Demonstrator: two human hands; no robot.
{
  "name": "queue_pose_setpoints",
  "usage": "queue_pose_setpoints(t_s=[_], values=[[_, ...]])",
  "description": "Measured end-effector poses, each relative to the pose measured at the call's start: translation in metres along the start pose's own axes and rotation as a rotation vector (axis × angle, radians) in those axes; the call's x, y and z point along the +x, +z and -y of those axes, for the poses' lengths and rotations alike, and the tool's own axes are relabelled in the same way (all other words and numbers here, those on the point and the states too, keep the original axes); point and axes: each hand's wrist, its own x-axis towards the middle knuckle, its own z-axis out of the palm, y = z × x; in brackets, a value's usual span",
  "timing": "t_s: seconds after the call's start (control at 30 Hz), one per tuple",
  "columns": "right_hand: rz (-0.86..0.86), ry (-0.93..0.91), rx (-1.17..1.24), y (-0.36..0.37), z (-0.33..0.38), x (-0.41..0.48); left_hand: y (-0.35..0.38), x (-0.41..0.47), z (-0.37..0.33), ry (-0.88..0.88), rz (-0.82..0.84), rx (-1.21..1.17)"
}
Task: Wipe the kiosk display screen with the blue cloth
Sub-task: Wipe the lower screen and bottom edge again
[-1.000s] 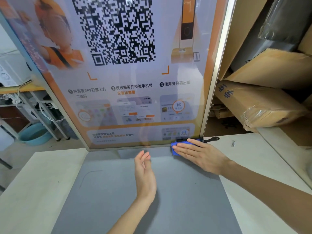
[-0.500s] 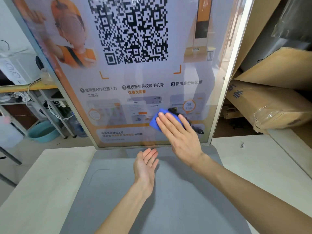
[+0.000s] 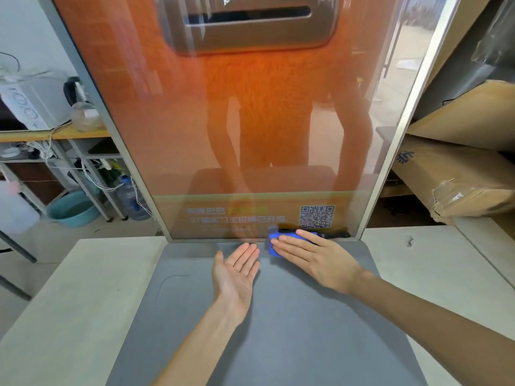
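The kiosk display screen (image 3: 250,121) stands upright in a silver frame and shows an orange picture with a small QR code low on the right. My right hand (image 3: 317,260) lies flat on the blue cloth (image 3: 274,247), pressing it at the screen's bottom edge, right of centre. Only the cloth's left part shows beyond the fingers. My left hand (image 3: 237,270) hovers palm up over the grey base (image 3: 278,344), fingers apart, holding nothing, just left of the cloth.
Taped cardboard boxes (image 3: 457,179) are stacked to the right of the screen. On the left stand metal shelves with cables (image 3: 55,151), a teal basin (image 3: 72,208) and a water bottle (image 3: 129,197) on the floor. The white countertop (image 3: 69,302) flanks the grey base.
My right hand has slid the cloth down from mid-screen to the bottom edge. The screen's picture has switched from a large QR code page to an orange one. My left hand has turned palm up.
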Motion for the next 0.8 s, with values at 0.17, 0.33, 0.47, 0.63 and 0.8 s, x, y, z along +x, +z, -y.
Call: queue_pose_setpoints(t_s=[0.17,0.33,0.47,0.63,0.8], values=[[0.038,-0.002,0.060,-0.001,0.004,0.001,-0.017,0.003,-0.023,0.011,-0.030,-0.064],[-0.083,0.056,0.108,-0.007,0.035,0.066,-0.029,0.006,-0.035,0.000,-0.013,-0.075],[-0.218,0.191,0.135,-0.026,0.044,0.112,-0.040,0.007,-0.045,0.003,-0.010,-0.080],[-0.416,0.493,0.162,-0.048,0.036,0.154,-0.045,0.008,-0.057,0.017,-0.037,-0.139],[-0.389,0.380,0.103,-0.040,0.048,0.167,-0.049,0.010,-0.068,0.022,-0.046,-0.188]])
